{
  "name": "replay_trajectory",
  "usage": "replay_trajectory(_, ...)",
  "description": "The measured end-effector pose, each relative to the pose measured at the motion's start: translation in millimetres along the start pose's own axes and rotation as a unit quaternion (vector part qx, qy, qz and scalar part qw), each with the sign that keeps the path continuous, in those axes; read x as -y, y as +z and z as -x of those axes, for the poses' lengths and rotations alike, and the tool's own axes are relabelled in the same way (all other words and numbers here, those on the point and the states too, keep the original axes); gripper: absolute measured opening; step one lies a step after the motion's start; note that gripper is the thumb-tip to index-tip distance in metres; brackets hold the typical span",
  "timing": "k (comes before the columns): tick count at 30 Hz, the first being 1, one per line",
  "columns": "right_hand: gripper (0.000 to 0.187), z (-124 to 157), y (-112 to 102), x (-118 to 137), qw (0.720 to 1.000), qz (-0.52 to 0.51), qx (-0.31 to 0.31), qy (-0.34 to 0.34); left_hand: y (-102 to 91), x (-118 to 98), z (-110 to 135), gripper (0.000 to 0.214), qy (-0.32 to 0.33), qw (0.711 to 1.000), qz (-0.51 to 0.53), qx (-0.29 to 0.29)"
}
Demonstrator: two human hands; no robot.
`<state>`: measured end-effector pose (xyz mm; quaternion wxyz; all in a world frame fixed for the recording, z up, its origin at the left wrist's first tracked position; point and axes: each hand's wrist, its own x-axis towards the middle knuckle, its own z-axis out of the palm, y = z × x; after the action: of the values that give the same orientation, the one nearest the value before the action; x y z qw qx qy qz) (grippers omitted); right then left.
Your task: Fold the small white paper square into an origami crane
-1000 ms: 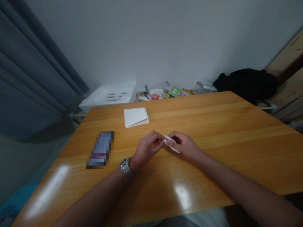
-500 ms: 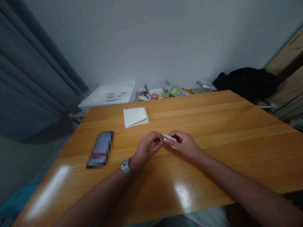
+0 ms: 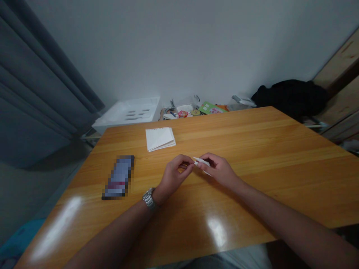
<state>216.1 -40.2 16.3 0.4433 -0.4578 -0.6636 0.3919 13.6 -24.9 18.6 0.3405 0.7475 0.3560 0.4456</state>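
Both hands meet over the middle of the wooden table (image 3: pixel 252 149). My left hand (image 3: pixel 174 175), with a metal watch on its wrist, pinches one end of a small folded white paper (image 3: pixel 202 163). My right hand (image 3: pixel 218 170) has its fingers closed around the other end of the same paper. Most of the paper is hidden between the fingers. A white folded notepad sheet (image 3: pixel 160 138) lies farther back on the table. A dark phone (image 3: pixel 118 178) lies to the left of my left hand.
Behind the table's far edge stand a white plastic tray (image 3: pixel 127 112) and several small colourful items (image 3: pixel 193 109). A black garment (image 3: pixel 291 95) lies at the back right. Grey curtains (image 3: pixel 36 93) hang on the left.
Both hands have shifted the paper slightly away from me and closed it flatter between the fingers. Nothing else on the table has moved.
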Motion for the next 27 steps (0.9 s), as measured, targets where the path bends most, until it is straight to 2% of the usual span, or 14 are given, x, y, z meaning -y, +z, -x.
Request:
replay_trajectory(9,0.021,-1.2,0.7,-1.2,1.0,-0.022,0.017,-0.013,2.1,5.2,1.1,0.009,0.002,1.0,0.026,0.001)
replay_trajectory(16,0.023,-0.3,1.1,0.9,1.0,-0.024,0.006,0.004,2.8,2.2,0.1,0.012,-0.04,0.997,0.067,0.007)
replay_trajectory(27,0.029,0.1,4.3,-0.8,0.999,-0.031,0.008,0.022,5.5,0.8,-1.1,0.019,-0.069,0.995,0.077,-0.007)
